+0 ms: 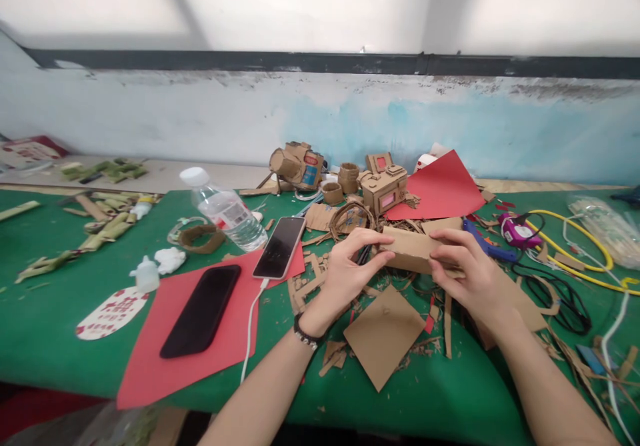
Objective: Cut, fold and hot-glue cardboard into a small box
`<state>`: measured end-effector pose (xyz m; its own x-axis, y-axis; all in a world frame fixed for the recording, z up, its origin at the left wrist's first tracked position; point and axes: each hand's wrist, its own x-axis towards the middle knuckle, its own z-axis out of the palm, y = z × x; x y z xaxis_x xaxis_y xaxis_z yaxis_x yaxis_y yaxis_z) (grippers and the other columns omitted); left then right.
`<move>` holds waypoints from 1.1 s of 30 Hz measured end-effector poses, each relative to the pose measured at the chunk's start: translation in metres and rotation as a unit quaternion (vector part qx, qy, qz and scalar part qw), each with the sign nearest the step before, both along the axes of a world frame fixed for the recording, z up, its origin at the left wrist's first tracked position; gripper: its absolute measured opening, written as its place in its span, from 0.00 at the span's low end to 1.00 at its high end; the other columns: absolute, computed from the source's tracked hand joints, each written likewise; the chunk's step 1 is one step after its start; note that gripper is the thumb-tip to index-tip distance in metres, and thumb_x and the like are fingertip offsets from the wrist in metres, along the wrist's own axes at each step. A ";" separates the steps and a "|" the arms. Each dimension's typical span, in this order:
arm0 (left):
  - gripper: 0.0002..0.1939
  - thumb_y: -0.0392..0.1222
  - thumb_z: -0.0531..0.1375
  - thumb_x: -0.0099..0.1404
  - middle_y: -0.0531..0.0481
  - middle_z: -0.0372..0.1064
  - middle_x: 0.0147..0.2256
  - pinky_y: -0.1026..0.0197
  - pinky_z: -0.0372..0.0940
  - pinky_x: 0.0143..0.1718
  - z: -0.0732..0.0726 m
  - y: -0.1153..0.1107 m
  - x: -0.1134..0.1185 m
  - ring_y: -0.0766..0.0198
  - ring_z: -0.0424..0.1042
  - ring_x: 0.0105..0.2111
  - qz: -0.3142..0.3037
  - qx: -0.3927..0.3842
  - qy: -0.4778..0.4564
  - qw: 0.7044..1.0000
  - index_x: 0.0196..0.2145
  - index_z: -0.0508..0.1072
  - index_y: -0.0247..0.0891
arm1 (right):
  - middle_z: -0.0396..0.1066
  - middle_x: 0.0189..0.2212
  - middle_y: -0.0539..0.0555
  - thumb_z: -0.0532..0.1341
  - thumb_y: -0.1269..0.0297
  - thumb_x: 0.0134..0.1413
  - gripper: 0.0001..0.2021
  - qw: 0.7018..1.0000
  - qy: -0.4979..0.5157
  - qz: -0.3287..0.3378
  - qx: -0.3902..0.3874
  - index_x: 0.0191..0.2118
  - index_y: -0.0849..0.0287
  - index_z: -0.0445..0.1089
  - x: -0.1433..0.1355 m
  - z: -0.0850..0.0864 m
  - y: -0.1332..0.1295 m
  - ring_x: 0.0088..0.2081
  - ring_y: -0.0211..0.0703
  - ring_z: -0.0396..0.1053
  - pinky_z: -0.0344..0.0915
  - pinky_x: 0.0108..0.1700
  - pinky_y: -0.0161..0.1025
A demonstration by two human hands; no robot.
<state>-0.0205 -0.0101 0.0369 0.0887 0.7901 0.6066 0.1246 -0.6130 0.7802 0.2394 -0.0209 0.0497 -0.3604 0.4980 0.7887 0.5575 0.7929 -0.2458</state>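
Between my two hands is a folded piece of cardboard [407, 249], raised above the scraps on the table. My left hand [353, 263] pinches its left end between thumb and fingers. The right end is gripped by my right hand [465, 269], with several fingers along its top and face. Below them a square cardboard sheet [385, 336] lies flat. Behind stand a cardboard camera model [385, 189] and a second cardboard camera [297, 166] with a round lens tube. A blue glue gun [493, 243] rests just beyond my right hand, partly hidden by it.
To the left, a black phone [200, 309] and a charging phone [280, 247] lie on red paper [140, 359]. A water bottle [230, 213] leans behind them. Cables [560, 306] and a purple device [520, 231] are at right. Cardboard scraps cover the green table [45, 326] around my hands.
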 end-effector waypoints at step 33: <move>0.11 0.42 0.72 0.69 0.43 0.82 0.47 0.58 0.74 0.50 -0.001 -0.001 0.001 0.57 0.80 0.47 -0.012 -0.033 -0.020 0.999 0.49 0.86 0.42 | 0.72 0.56 0.61 0.66 0.73 0.68 0.15 1.000 -0.016 0.009 -0.003 0.55 0.50 0.70 0.000 -0.004 0.001 0.54 0.52 0.78 0.82 0.52 0.50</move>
<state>-0.0198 -0.0107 0.0361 0.0841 0.8264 0.5568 0.0785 -0.5625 0.8231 0.2392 -0.0197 0.0461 -0.3935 0.4969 0.7735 0.5513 0.8008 -0.2340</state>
